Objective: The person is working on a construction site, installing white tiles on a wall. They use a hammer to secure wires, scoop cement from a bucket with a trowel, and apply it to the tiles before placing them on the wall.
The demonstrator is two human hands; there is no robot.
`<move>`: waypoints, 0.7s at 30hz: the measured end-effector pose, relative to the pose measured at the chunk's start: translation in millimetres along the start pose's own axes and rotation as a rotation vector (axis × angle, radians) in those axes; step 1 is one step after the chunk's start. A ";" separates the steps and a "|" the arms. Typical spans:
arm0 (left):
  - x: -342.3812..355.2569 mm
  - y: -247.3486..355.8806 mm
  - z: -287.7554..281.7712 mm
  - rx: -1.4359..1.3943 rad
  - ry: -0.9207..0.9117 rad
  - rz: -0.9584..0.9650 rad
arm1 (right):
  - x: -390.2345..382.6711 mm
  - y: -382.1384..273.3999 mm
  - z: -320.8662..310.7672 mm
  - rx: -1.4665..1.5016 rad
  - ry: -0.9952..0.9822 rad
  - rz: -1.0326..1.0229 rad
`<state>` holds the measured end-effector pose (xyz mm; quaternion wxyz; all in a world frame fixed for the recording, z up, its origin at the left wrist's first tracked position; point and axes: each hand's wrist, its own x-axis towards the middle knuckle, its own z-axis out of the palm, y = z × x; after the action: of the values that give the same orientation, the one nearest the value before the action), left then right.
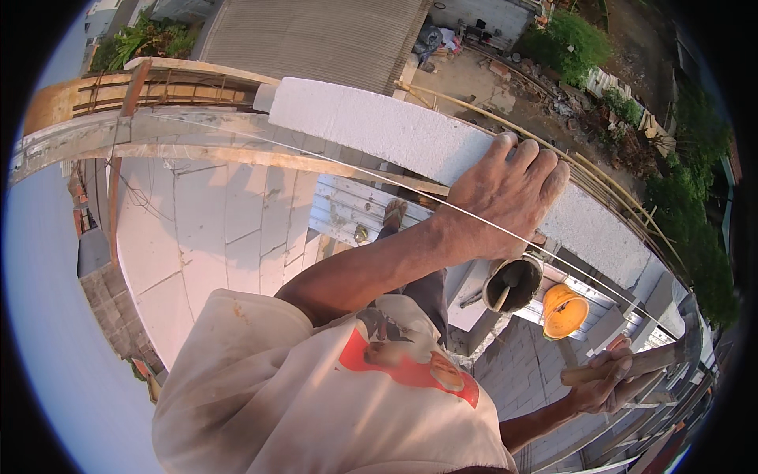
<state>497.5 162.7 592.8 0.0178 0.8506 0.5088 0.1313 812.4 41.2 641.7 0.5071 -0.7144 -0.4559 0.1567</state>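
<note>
Left hand [509, 193] clasps white block [379, 126] along outer edge, fingers curled over far side; right hand [604, 385] grips wooden bar [579, 374]; string [379, 174] crosses over left hand, contact unclear; dark bucket [529, 292], orange bucket [564, 313], yard [470, 85] below. Lifted hand could snag string; uneven push could tip block outward

White block [379, 128], slanted wooden handle [651, 360]

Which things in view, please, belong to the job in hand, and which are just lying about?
Likely job things:
long white rectangular block, under the left hand
brown wooden bar, in the right hand
taut white string
round grey bucket with a wooden-handled tool inside

Seemingly just lying about:
crumpled dark bundle, on the yard below
loose grey-brown rubble there
</note>
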 end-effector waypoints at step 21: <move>20.1 22.3 -11.9 -0.098 -0.058 -0.028 | 38.8 -37.1 -13.8 -0.479 -0.477 -0.395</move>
<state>522.8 168.2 612.1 0.0762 0.8450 0.5128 0.1312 824.4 67.2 689.2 0.2264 -0.6545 -0.7134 0.1069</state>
